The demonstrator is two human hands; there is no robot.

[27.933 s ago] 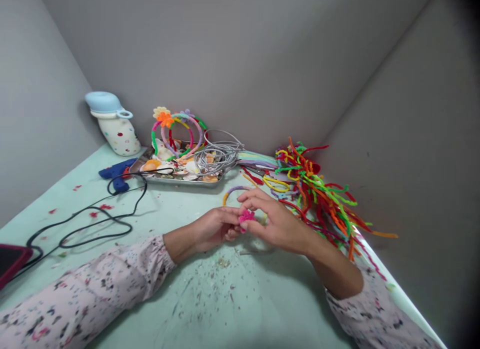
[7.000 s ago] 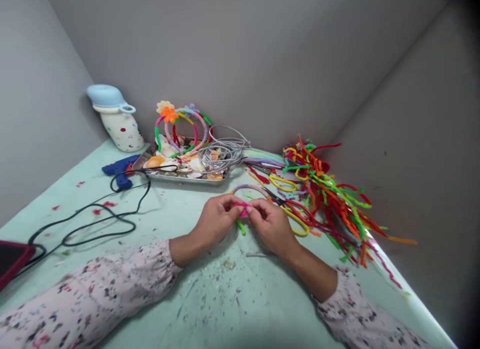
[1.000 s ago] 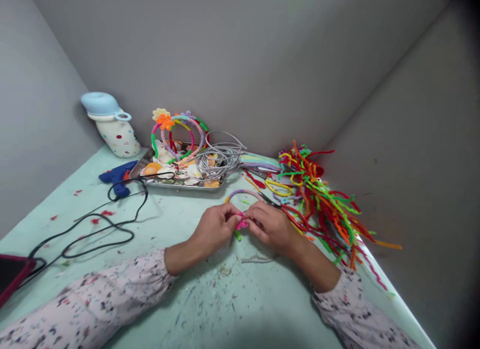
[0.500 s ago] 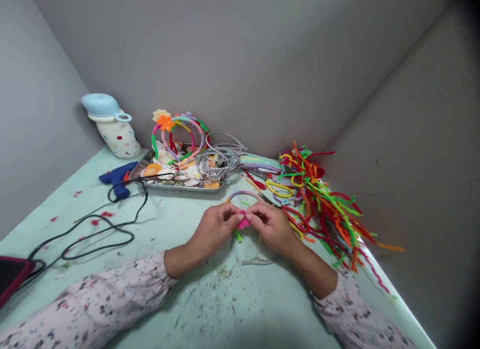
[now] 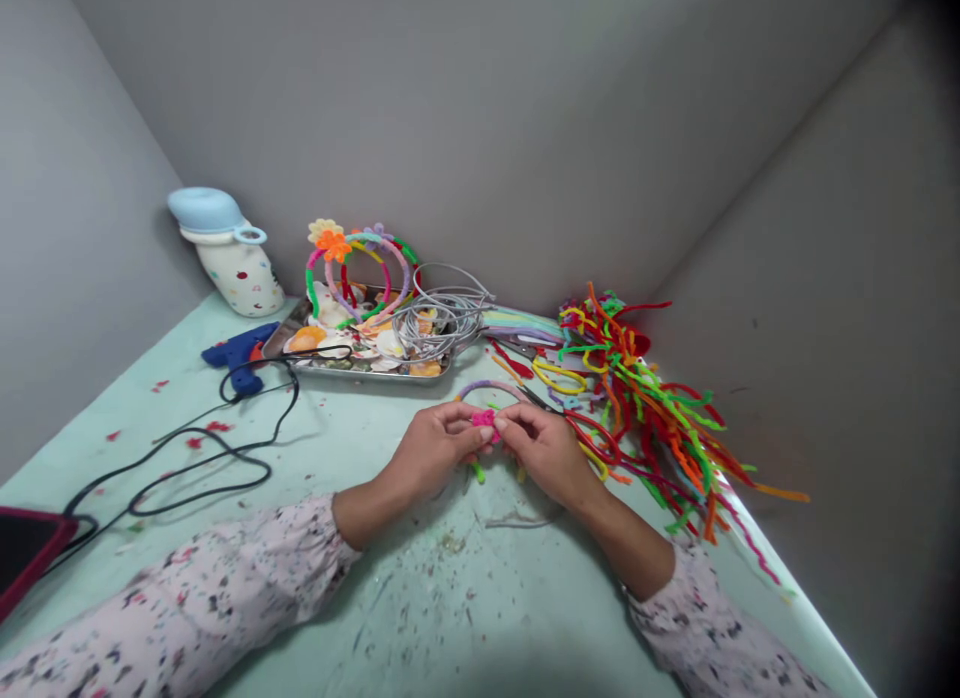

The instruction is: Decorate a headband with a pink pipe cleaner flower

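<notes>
In the head view, a fuzzy pink piece [image 5: 484, 418] is pinched directly between the closed fingertips of the left hand [image 5: 435, 443] and the right hand [image 5: 547, 450], neither being nearer; its long axis cannot be made out. Just beyond the fingers, a curved band [image 5: 491, 385] is seen, partly hidden by them.

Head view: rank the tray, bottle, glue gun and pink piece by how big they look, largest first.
1. Tray
2. Bottle
3. Glue gun
4. Pink piece, partly covered, but what shows is clearly smallest
</notes>
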